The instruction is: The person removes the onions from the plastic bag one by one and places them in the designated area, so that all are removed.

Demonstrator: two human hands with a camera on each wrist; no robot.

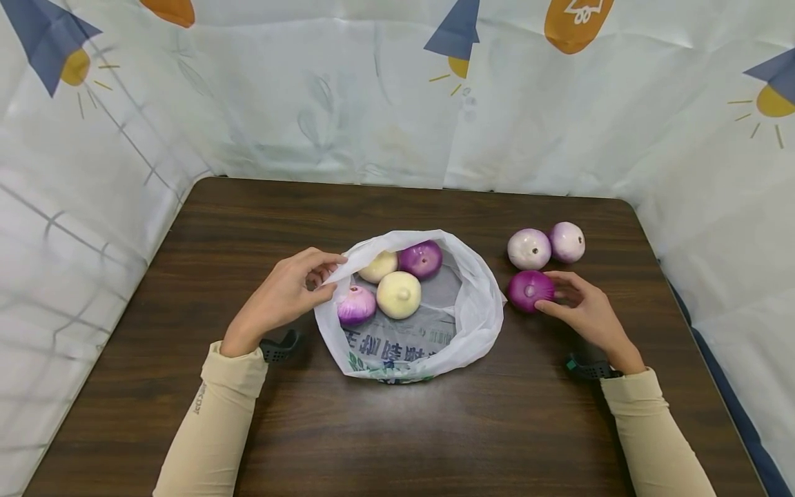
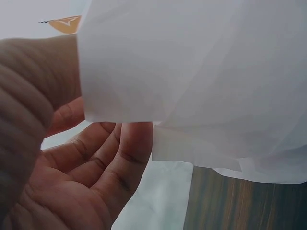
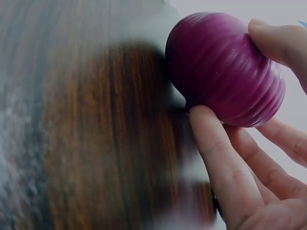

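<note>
A white plastic bag (image 1: pixel 478 331) lies with its mouth wide on the dark table, printed lettering showing inside it. Two pale yellow onions (image 1: pixel 399 295) and two purple ones (image 1: pixel 420 260) sit in the bag. My left hand (image 1: pixel 286 290) pinches the bag's left rim between thumb and fingers; in the left wrist view the white plastic (image 2: pixel 192 72) covers part of the fingers. To the right of the bag, my right hand (image 1: pixel 580 307) grips a deep purple onion (image 3: pixel 220 72), thumb on one side and fingers on the other.
Two paler purple-and-white onions (image 1: pixel 529 249) stand side by side just behind the gripped one, toward the back right of the brown wooden table (image 1: pixel 397 442). A white patterned cloth (image 1: pixel 373 96) hangs around the table's back and sides.
</note>
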